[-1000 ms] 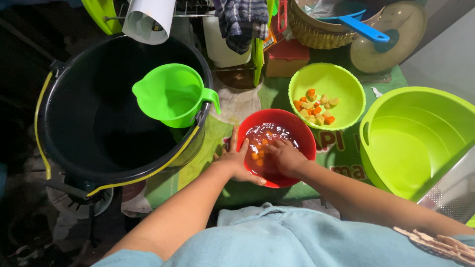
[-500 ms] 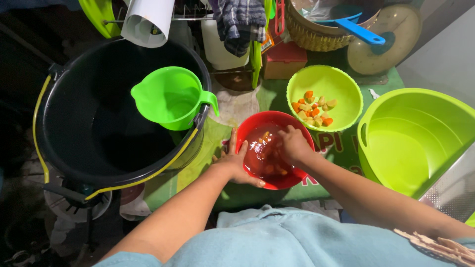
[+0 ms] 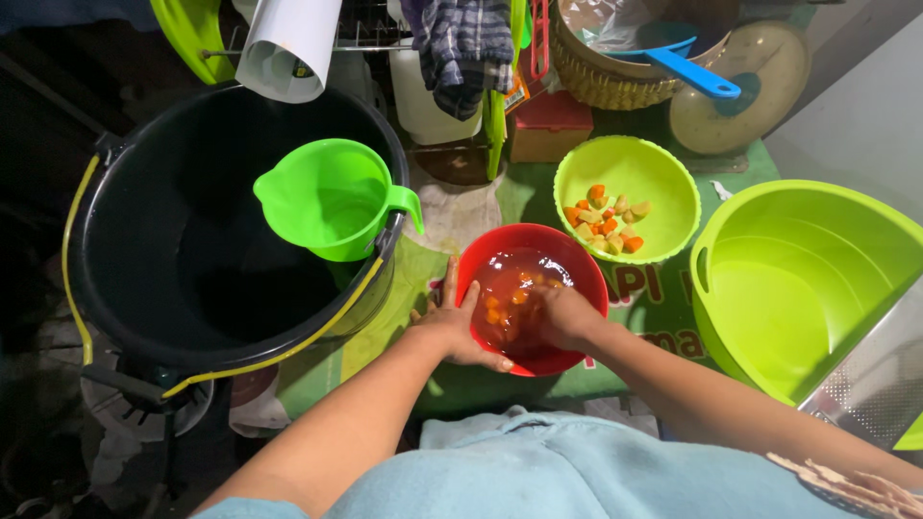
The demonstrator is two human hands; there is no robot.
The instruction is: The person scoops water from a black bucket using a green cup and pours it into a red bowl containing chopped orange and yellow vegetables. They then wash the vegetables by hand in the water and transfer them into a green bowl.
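A red bowl [image 3: 567, 252] full of water and orange and pale vegetable chunks [image 3: 500, 309] sits in front of me on a green mat. My left hand [image 3: 450, 325] grips its left rim, thumb over the edge. My right hand [image 3: 565, 315] is dipped into the water among the chunks, fingers curled; whether it holds any pieces I cannot tell. Just behind, a lime green bowl [image 3: 663, 173] holds more cut chunks [image 3: 604, 221].
A large black bucket [image 3: 192, 240] with a yellow-banded handle stands at left, a green jug [image 3: 332, 197] hanging on its rim. A big lime basin [image 3: 817, 279] sits at right. Behind are a woven basket with a blue-handled utensil [image 3: 692, 72], a cloth and a red box.
My right hand has gone deeper into the red bowl's water, from the middle toward its right side. The left hand stays on the rim.
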